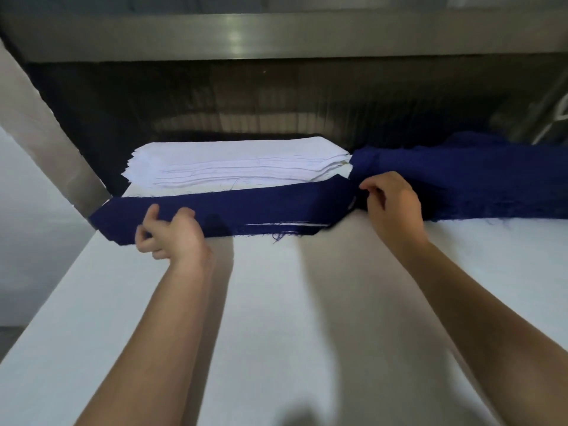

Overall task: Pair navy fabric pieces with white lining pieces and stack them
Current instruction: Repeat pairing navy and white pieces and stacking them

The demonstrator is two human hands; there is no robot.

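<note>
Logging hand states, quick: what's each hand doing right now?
Left hand: grip closed on the navy strip, near edge.
Right hand: fingers curled, pinching the same strip's right end.

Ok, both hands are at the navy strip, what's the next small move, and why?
Probably pull the navy strip straight: the left hand grips its near edge, the right hand is at its other end by the navy pile, and a white sliver shows at its edge.
</note>
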